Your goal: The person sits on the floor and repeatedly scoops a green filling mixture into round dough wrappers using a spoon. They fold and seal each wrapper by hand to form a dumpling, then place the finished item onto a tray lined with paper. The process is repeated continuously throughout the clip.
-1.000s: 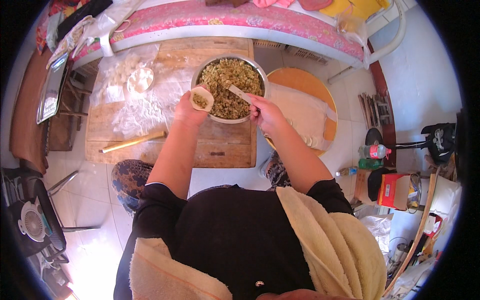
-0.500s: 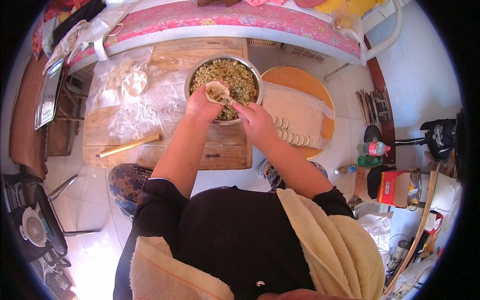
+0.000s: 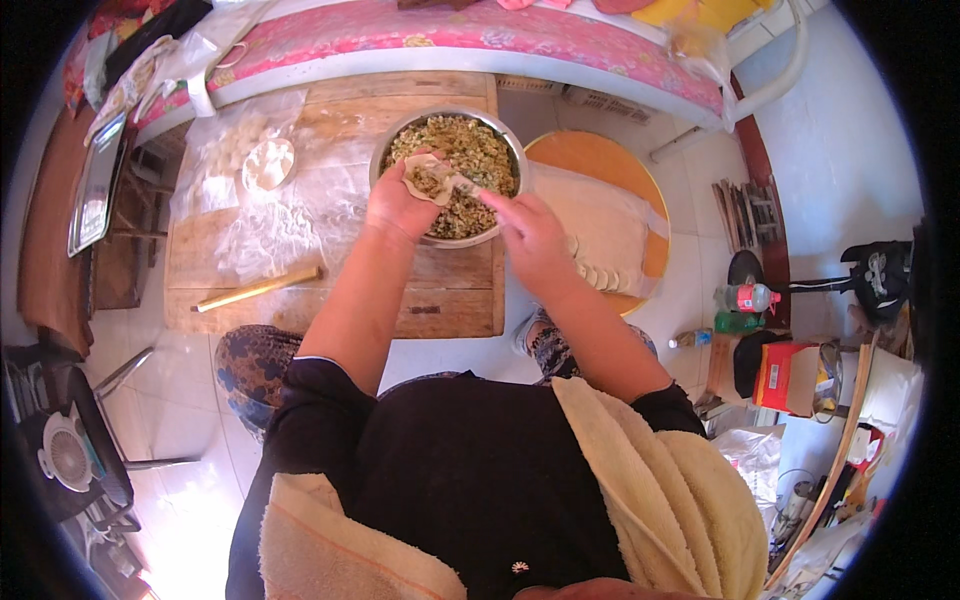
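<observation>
My left hand point(image 3: 397, 205) cups a round dumpling wrapper point(image 3: 412, 172) with chopped filling on it, over the near left rim of a metal bowl point(image 3: 376, 165). That bowl holds a mound of greenish-brown filling point(image 3: 465, 145). In my right hand point(image 3: 532, 236) is a spoon point(image 3: 464, 186), gripped by its handle, its head beside the wrapper's right edge. Finished dumplings point(image 3: 598, 277) lie in a row on a cloth-covered round board point(image 3: 655, 205) to the right, partly hidden behind my right forearm.
On the wooden table point(image 3: 450, 300) at left lie a rolling pin point(image 3: 258, 289), floury plastic sheeting point(image 3: 285, 235), a pale round stack point(image 3: 269, 164), seemingly wrappers, and dough pieces point(image 3: 235, 140). A bed with a pink flowered cover point(image 3: 400, 48) runs along the far side. Bottles point(image 3: 748, 297) stand at right.
My right hand has drawn back to the right with the spoon, away from the wrapper. The wrapper in my left hand has tilted and shifted slightly left.
</observation>
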A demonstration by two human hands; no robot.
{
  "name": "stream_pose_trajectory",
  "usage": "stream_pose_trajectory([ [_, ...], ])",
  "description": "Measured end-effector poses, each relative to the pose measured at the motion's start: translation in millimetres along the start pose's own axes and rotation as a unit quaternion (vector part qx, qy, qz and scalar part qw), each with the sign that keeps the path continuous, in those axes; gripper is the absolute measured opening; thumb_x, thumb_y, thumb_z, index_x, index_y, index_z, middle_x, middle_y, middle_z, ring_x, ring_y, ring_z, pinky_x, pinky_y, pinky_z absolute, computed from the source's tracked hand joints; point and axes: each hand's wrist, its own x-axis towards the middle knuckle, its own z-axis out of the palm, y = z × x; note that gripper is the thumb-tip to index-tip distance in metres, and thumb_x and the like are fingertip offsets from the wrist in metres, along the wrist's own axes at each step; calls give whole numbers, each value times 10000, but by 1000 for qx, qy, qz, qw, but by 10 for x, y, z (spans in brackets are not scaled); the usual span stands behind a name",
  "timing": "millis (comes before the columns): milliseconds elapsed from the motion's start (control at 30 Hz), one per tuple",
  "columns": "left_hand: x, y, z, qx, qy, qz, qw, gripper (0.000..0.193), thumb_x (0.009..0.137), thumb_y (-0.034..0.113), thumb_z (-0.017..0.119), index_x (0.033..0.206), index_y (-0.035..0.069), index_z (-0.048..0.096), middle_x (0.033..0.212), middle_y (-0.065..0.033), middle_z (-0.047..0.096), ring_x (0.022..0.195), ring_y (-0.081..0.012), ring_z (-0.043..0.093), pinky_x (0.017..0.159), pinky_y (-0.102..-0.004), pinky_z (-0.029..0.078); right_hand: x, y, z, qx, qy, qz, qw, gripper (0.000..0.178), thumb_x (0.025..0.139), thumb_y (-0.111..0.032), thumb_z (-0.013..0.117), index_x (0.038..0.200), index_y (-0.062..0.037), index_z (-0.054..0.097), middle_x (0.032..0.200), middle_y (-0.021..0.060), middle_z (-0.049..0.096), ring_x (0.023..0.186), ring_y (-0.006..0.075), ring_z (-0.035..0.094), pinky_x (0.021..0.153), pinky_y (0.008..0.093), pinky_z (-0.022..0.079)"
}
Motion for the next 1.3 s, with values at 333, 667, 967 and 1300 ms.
stream_pose_trajectory([
  [333, 71, 15, -44, 76, 14, 33, 996, 399, 1021, 219, 227, 1206, -2, 503, 1173, -159, 565, 1088, -292, 530, 950, -442, 439, -34, 42, -66, -13, -91, 23, 995, 265, 849, -64, 568, 1088, -121, 668, 784, 121, 537, 763, 310, 545, 668, 412, 459],
  [667, -77, 127, -7, 15, 0, 59, 998, 411, 1013, 207, 236, 1261, -40, 452, 1205, -172, 542, 1121, -305, 519, 1007, -451, 413, -41, 423, 69, -202, -222, 106, 948, 200, 840, -164, 580, 992, -104, 696, 923, 144, 639, 864, 320, 616, 766, 414, 492],
  [967, -1151, 247, 192, 181, -87, 23, 979, 414, 1019, 208, 279, 1296, -71, 410, 1279, -202, 513, 1182, -328, 513, 1035, -442, 407, 166, -426, -62, -66, 60, -135, 987, 452, 577, -158, 819, 950, -126, 566, 1059, 47, 525, 1018, 282, 524, 957, 462, 375],
  [1300, -2190, 276, 198, 116, -145, -89, 979, 497, 1026, 334, 276, 1279, -66, 429, 1280, -207, 511, 1201, -311, 498, 1048, -435, 386, -197, -1293, -34, -47, 48, -330, 942, 312, 616, -128, 790, 841, -129, 573, 933, 32, 539, 938, 238, 551, 933, 438, 410],
])
